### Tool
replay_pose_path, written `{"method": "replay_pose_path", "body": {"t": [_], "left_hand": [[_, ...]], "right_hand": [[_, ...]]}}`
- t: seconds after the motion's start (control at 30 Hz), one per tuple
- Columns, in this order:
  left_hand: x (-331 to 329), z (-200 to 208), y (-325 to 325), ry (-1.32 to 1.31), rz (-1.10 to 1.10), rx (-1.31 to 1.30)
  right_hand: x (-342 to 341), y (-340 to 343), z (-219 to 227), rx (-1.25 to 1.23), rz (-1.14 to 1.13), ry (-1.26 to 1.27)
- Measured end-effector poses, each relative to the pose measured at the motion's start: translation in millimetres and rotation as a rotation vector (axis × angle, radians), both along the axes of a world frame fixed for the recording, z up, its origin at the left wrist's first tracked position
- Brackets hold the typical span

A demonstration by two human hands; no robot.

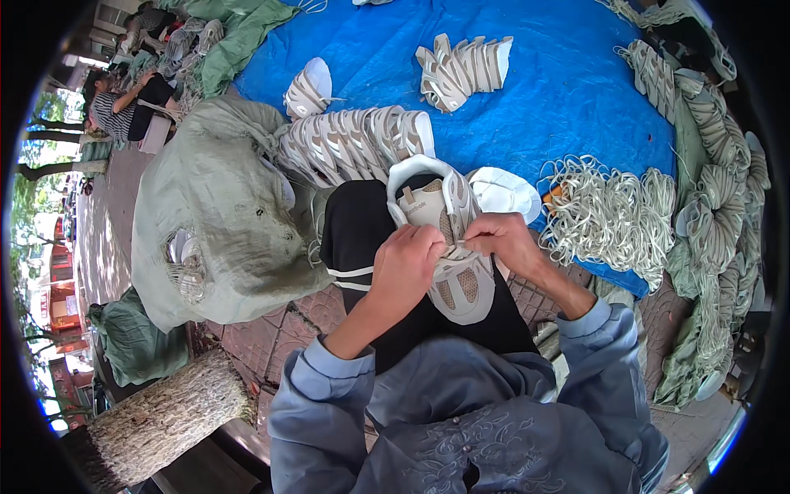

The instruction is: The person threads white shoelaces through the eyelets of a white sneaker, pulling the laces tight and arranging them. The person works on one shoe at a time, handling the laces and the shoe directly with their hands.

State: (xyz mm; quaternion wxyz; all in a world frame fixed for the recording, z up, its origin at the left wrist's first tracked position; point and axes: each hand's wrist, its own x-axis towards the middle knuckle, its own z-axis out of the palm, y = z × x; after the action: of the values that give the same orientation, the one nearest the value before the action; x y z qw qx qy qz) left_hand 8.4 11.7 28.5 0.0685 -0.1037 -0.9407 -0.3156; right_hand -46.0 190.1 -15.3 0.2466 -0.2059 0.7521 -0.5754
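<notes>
White shoe (448, 247) between both hands

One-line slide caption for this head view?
Both hands, left hand and right hand, work laces on a white shoe over the lap, beside lace bundles.

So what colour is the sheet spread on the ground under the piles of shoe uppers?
Bright blue: the tarp shows clearly in the head view.

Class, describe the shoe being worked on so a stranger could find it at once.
Start at the blue tarp and come down to the person's black-clad lap. The white shoe lies there under the left hand and right hand. Unlike the stacked shoes on the tarp, it lies alone, being handled.
</notes>
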Motion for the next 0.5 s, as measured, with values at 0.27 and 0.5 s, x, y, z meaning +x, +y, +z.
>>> {"method": "replay_pose_path", "body": {"t": [0.27,0.5], "left_hand": [[-12.5,-12.0,18.5,-0.252,0.119,-0.129],[-28.6,-16.2,22.5,-0.294,0.077,-0.036]], "right_hand": [[-12.6,-0.9,-12.7,0.328,0.084,0.734],[-12.6,-14.0,6.0,0.496,0.226,0.952]]}}
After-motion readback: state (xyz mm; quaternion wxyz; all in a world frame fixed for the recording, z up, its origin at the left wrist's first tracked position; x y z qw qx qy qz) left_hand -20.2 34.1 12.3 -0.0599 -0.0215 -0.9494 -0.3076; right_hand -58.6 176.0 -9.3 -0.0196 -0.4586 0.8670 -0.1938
